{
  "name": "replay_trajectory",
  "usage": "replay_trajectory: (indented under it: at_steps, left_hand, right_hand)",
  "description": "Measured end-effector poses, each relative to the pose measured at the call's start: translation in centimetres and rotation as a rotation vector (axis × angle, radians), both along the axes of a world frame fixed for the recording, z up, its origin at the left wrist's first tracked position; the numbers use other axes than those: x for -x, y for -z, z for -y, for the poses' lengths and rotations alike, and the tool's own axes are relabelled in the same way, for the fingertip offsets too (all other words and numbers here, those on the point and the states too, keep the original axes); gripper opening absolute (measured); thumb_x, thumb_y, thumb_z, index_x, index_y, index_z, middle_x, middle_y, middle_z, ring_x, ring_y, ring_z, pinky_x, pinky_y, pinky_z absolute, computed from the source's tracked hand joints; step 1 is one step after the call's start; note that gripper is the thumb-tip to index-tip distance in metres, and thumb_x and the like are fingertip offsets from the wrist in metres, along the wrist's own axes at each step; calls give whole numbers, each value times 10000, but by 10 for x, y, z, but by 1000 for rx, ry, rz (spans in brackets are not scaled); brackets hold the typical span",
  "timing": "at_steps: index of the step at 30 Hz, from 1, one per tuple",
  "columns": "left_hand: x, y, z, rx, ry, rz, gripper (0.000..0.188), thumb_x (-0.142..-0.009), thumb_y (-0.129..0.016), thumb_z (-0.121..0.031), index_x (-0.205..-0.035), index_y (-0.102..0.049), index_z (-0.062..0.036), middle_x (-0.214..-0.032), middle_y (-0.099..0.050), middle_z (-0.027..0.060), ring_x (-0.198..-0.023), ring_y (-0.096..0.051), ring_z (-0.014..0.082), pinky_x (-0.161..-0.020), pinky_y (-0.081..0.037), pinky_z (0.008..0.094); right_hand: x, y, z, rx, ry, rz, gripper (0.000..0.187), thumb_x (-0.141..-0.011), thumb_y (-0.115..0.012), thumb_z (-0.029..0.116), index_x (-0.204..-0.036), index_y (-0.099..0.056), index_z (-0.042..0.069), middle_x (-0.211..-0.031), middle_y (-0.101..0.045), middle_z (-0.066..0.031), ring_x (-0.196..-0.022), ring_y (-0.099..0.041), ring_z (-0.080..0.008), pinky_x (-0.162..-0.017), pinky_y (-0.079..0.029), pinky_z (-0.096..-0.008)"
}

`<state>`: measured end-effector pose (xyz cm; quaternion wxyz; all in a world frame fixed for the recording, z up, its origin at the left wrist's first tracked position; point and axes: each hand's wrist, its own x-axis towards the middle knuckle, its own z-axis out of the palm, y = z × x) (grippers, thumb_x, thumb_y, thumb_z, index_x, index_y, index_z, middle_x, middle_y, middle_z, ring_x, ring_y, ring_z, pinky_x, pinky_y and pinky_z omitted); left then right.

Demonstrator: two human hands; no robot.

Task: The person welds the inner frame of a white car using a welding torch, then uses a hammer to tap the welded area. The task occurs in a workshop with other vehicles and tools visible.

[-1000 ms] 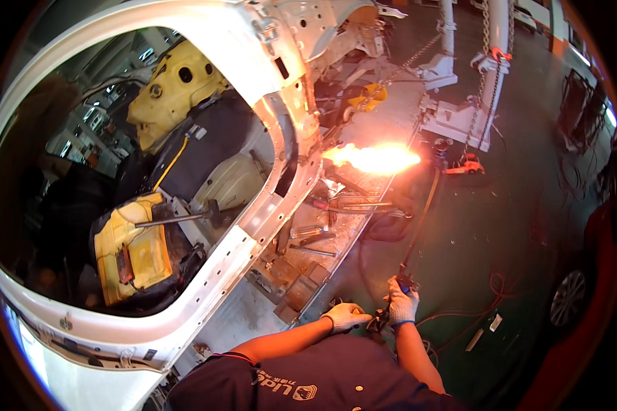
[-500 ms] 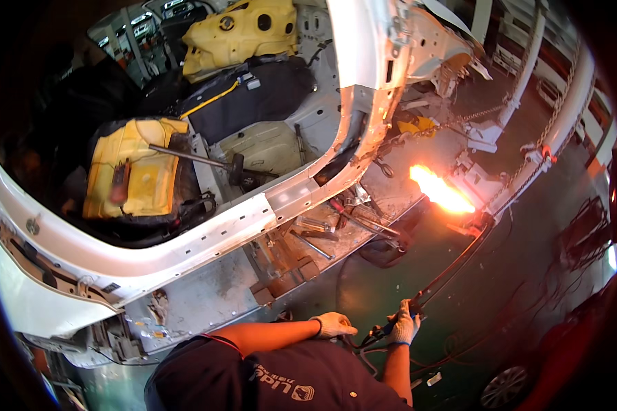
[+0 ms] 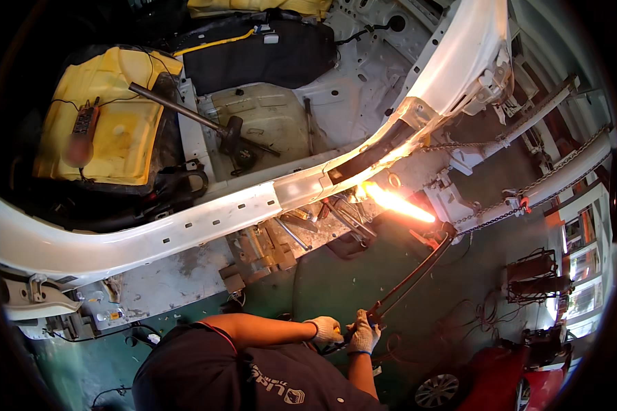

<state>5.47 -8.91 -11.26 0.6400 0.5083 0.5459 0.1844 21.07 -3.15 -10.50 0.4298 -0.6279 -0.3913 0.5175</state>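
Note:
My right hand [image 3: 364,333], in a knitted work glove, is wrapped round the handle of a long gas torch [image 3: 413,274]. Beside it, my gloved left hand [image 3: 326,330] has its fingers curled at the torch's rear end; just what they pinch is partly hidden. The torch's two thin tubes run up and right to a bent head. From there a bright orange-yellow flame [image 3: 397,202] shoots left and ends close below the bare-metal corner of the white car body's sill [image 3: 301,188]. Glare hides whether the flame touches the metal.
Loose hand tools [image 3: 343,219] and a steel clamp block [image 3: 262,248] lie on the platform below the sill. A hammer [image 3: 232,135] rests inside the car. Chains [image 3: 490,218] stretch along a white pulling post at right. Hoses [image 3: 459,322] and a red car [image 3: 490,373] are lower right.
The view has shifted. The torch has swung left, bringing its flame from open space to just under the sill corner. My left hand has come closer to my right, at the torch's rear.

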Motion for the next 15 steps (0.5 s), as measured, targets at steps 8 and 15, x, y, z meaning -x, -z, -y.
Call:
replay_trajectory:
  at_steps: [8, 15]
  left_hand:
    - [40, 20, 3, -94, -56, 29, 621, -819, -760, -559, -1189, -747, -60, -1095, -762, 174, -1017, -726, 309, -910, -555, 387]
    - [107, 5, 19, 61, -207, 217, 541, -852, -766, -550, -1077, -747, -59, -971, -754, 146, -894, -711, 270, -836, -547, 388]
  right_hand:
    - [36, -21, -7, 95, -203, -210, 280, -924, -766, 106, -1189, -689, 62, -1008, -720, -64, -718, -689, -147, -571, -580, -313]
    - [126, -68, -47, -163, -275, 597, 133, -965, -724, 103, -1069, -705, 24, -929, -711, -43, -710, -651, -129, -635, -533, -288]
